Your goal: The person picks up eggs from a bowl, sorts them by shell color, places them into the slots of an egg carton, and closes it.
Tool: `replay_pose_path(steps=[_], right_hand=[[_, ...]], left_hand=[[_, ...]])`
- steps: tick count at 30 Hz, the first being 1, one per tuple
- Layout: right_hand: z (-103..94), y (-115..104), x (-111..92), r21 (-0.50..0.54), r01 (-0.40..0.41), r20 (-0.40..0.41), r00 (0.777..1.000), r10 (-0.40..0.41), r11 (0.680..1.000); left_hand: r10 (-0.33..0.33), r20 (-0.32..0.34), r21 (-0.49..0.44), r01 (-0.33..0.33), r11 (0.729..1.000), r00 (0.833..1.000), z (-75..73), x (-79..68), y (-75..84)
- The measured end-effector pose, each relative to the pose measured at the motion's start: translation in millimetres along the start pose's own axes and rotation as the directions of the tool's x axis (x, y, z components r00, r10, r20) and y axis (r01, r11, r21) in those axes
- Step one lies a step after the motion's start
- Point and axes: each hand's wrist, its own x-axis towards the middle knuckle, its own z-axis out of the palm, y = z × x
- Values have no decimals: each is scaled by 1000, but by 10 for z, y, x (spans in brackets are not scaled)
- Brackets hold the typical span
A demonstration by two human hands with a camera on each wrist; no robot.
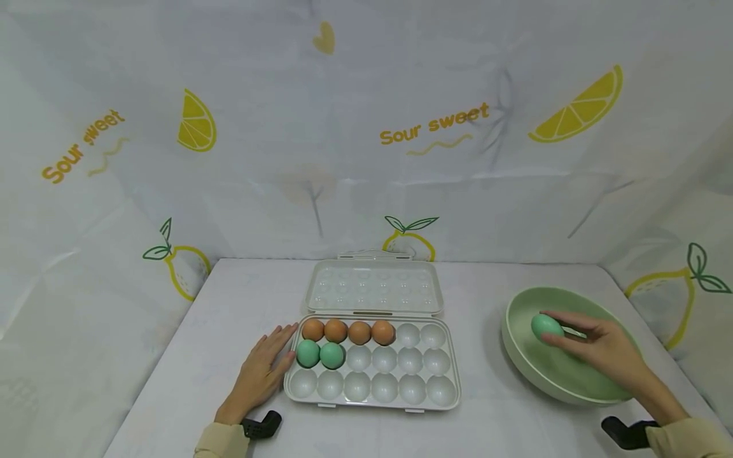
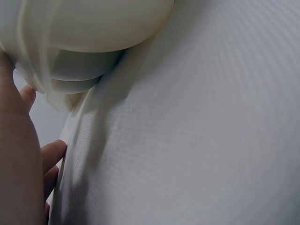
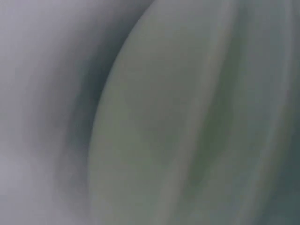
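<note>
White tabletop (image 1: 487, 426), lemon-print cloth (image 1: 275, 210) behind. Right hand (image 1: 609, 353) pinches green egg (image 1: 546, 326) at green bowl (image 1: 572, 372); inside or above, can't tell. Egg carton (image 1: 371, 402) well left of egg; left hand (image 1: 260, 369) nearer carton, grip released, fingers outstretched beside left edge.

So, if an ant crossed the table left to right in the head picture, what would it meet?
Left hand, egg tray, green bowl. I skip the right hand and its green egg, since they overlap the bowl.
</note>
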Motion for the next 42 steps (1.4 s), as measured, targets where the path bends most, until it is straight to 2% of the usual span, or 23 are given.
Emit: replay_pose_path(steps=[4, 9, 13, 16, 21, 23, 28, 32, 39, 42], right_hand=[[38, -49, 16, 26, -12, -42, 999, 13, 1000], [116, -110, 66, 125, 24, -97, 995, -11, 992], [189, -166, 127, 243, 68, -133, 990, -36, 968], [247, -221, 167, 289, 77, -150, 988, -35, 954], [362, -347, 213, 240, 46, -158, 987, -8, 970], [423, -390, 226, 274, 50, -153, 988, -7, 960], [596, -465, 274, 398, 92, -163, 986, -28, 913], [728, -523, 325, 420, 124, -174, 983, -55, 899], [926, -632, 402, 364, 101, -158, 986, -46, 926], [1006, -664, 425, 392, 92, -140, 989, -40, 916]], left_hand=[[-3, 1, -2, 3, 1000, 1000, -7, -5, 4], [-10, 7, 0, 10, 1000, 1000, -11, -2, 9], [-14, 11, -3, 14, 1000, 1000, -12, -2, 12], [-11, 11, -7, 11, 1000, 1000, -9, -2, 9], [-5, 10, -6, 5, 1000, 1000, -2, 0, -2], [-5, 11, -6, 5, 1000, 1000, -1, 1, -5], [-13, 17, -14, 13, 1000, 1000, -6, 6, 0], [-17, 21, -15, 17, 1000, 1000, -8, 9, 7], [-13, 16, -9, 13, 1000, 1000, -12, 4, 10], [-10, 15, -6, 10, 1000, 1000, -12, 2, 10]])
